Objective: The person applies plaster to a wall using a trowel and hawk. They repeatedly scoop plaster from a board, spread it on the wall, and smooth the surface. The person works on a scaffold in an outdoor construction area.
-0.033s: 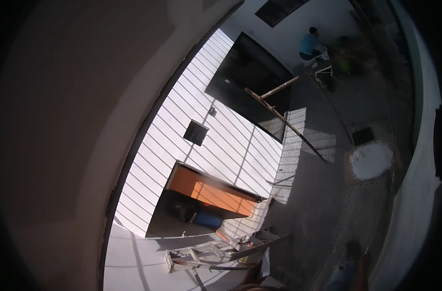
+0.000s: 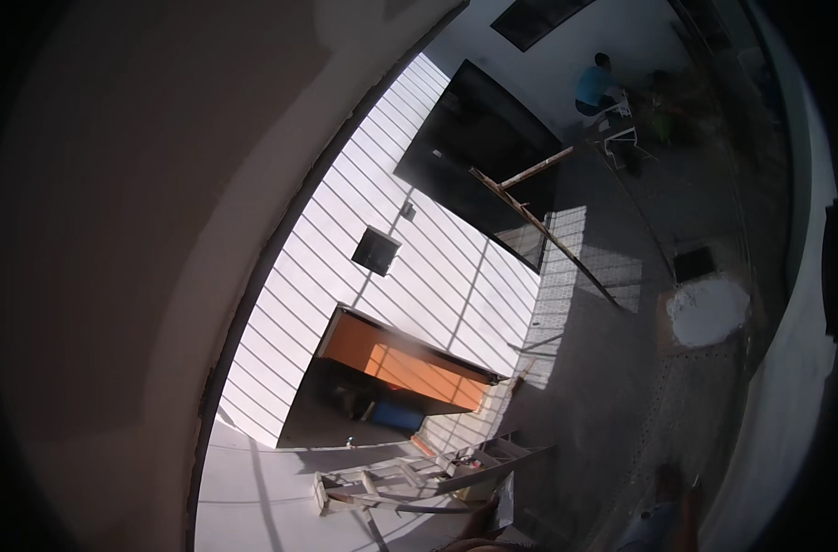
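At the lower edge, a dark brown arm-like shape (image 2: 479, 526) comes in, most likely my left arm; its fingers do not show clearly. Right beside it stands a pale flat piece (image 2: 505, 501); whether the hand grips it is hidden. A pale wooden ladder (image 2: 391, 488) lies slanted across the view just to the left of both. I cannot make out my right hand. In the dim lower right is a blurred figure, seemingly another person in blue (image 2: 653, 524), with a bare arm (image 2: 689, 515) raised.
A sunlit white wall (image 2: 299, 322) carries bar shadows, a square opening (image 2: 376, 250) and an orange panel (image 2: 400, 359). Joined wooden poles (image 2: 548, 230) lean across a dark opening. White material (image 2: 709, 313) is spread on the grey floor (image 2: 584, 368). A person in blue (image 2: 595, 85) sits far off.
The far part of the view has shifted slightly rightward. The blurred figure at lower right appears a little lower. The pale flat piece has barely moved.
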The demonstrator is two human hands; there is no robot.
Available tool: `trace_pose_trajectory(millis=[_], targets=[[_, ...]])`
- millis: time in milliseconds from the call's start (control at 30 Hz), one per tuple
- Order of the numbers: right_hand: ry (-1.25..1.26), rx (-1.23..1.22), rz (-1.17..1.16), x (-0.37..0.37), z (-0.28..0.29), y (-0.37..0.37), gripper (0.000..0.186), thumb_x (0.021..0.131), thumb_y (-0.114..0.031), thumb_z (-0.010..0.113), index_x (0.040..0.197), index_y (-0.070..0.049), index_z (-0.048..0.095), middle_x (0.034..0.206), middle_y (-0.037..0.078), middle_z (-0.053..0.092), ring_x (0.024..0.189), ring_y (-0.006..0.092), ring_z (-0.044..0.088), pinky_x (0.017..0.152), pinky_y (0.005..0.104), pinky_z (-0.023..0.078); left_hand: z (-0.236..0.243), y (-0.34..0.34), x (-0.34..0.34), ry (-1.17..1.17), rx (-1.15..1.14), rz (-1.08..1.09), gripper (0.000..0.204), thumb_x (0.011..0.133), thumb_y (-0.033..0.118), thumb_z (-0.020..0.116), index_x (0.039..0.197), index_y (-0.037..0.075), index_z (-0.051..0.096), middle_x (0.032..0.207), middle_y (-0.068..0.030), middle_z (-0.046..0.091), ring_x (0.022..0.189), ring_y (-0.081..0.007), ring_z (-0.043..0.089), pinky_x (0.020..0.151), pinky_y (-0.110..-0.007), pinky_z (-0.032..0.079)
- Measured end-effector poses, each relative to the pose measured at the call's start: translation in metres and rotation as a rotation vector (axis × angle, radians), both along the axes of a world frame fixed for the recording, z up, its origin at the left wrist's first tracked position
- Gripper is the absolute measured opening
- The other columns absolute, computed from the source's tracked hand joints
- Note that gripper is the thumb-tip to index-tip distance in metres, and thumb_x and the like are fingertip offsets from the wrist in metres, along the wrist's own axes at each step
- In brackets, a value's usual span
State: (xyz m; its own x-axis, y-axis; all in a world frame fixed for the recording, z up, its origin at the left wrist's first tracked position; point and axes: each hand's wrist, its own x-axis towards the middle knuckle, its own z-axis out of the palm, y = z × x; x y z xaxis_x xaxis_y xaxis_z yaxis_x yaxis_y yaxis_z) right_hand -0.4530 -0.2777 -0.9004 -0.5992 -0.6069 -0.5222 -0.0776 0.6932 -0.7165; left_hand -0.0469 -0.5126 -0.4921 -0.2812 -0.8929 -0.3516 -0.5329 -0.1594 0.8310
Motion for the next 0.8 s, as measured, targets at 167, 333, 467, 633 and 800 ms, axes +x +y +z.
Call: trace_pose_trajectory(millis=[167, 333, 467, 633, 800], targets=[[-0.265, -0.168, -0.199, -0.068, -0.028, -0.036, 0.054, 0.104, -0.026, 0.041, 0.146, 0.007, 0.045, 0.147, 0.029, 0.048, 0.140, 0.0387, 0.045, 0.119, 0.0418, 0.034, -0.004, -0.041, -0.078, 0.036, 0.197, 0.097, 0.032, 0.100, 0.036, 0.063, 0.120, 0.012, 0.062, 0.097, -0.0040, 0.067, 0.090, -0.0207, 0.067, 0.080, -0.034, 0.056], [-0.255, -0.082, -0.118, -0.089, -0.035, -0.082, 0.054, 0.105, -0.026, 0.038, 0.149, 0.006, 0.041, 0.152, 0.026, 0.043, 0.144, 0.0361, 0.039, 0.121, 0.0392, 0.030, -0.001, -0.061, -0.098, 0.054, 0.261, 0.191, 0.034, 0.098, 0.037, 0.064, 0.122, 0.012, 0.061, 0.097, -0.0046, 0.068, 0.089, -0.0222, 0.067, 0.078, -0.036, 0.056], [-0.218, -0.047, -0.025, -0.094, -0.014, -0.121, 0.054, 0.106, -0.025, 0.036, 0.152, 0.003, 0.037, 0.157, 0.023, 0.038, 0.147, 0.0332, 0.035, 0.123, 0.0374, 0.026, 0.006, -0.071, -0.102, 0.080, 0.316, 0.264, 0.037, 0.097, 0.037, 0.065, 0.123, 0.012, 0.060, 0.096, -0.0051, 0.068, 0.087, -0.0234, 0.068, 0.076, -0.037, 0.057], [-0.124, -0.030, 0.017, -0.095, -0.014, -0.130, 0.051, 0.106, -0.024, 0.037, 0.151, 0.000, 0.038, 0.154, 0.020, 0.039, 0.143, 0.0321, 0.036, 0.120, 0.0384, 0.027, 0.010, -0.091, -0.101, 0.172, 0.446, 0.351, 0.040, 0.095, 0.038, 0.067, 0.125, 0.012, 0.059, 0.096, -0.0058, 0.068, 0.086, -0.0249, 0.069, 0.073, -0.038, 0.057], [0.781, 0.254, 0.362, -0.070, -0.067, -0.087, 0.039, 0.097, -0.021, 0.053, 0.133, -0.006, 0.058, 0.116, 0.022, 0.067, 0.104, 0.0410, 0.065, 0.090, 0.0531, 0.053, -0.015, -0.116, -0.095, 0.305, 0.623, 0.501, 0.044, 0.094, 0.038, 0.069, 0.127, 0.011, 0.058, 0.095, -0.0064, 0.069, 0.084, -0.0264, 0.070, 0.071, -0.040, 0.058]])
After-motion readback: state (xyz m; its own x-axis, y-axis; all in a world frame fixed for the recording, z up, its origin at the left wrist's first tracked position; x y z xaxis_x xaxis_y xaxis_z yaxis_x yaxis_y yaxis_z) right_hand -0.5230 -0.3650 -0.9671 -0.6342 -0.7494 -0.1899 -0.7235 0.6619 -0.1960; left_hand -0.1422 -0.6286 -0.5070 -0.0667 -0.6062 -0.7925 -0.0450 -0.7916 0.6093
